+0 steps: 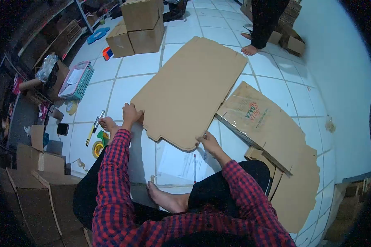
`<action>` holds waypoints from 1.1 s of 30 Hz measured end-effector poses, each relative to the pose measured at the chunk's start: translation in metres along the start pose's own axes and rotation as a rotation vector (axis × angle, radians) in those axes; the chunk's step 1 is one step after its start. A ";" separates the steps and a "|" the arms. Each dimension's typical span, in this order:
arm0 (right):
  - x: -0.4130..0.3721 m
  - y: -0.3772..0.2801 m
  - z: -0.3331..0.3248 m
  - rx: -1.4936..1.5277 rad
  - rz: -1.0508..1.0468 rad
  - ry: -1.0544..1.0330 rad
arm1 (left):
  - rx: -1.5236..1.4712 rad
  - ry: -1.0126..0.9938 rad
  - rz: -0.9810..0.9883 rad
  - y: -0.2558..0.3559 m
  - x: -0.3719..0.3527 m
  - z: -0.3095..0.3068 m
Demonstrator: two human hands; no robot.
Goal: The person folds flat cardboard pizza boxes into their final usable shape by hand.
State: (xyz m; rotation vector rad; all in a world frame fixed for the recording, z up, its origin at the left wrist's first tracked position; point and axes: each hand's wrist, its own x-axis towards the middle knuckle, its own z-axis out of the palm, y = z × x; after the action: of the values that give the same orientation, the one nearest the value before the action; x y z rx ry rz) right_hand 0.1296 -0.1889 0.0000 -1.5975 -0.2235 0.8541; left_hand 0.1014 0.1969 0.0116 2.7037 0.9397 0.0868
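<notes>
A large flat cardboard sheet [189,86] with a notched near edge spreads out in front of me. My left hand [132,115] is closed on its left edge, the thumb side against the board. At the near right corner, my right hand [210,143] pinches the sheet between thumb and fingers. Partly under the near edge lie white printed papers [175,164], with a thin red pencil-like stick [194,168] on them. Right of the sheet is another cardboard piece [251,111] with red printing and a shiny tape strip.
Stacked cardboard boxes [142,29] stand at the back. A tape dispenser [101,145], a cutter knife [92,131], a phone [62,129] and a teal basket [85,81] of papers are on the left. Another person's foot [250,50] is at the far right. More cardboard [301,185] lies to my right.
</notes>
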 end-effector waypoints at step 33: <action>-0.031 0.018 0.029 0.089 -0.072 0.318 | 0.077 0.014 -0.041 -0.013 -0.026 0.005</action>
State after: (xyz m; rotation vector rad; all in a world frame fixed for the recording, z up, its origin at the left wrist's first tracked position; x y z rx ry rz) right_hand 0.0843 -0.1888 -0.0035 -1.6063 -0.0159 0.5374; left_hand 0.0742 0.1892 0.0044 2.7555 1.0222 0.0621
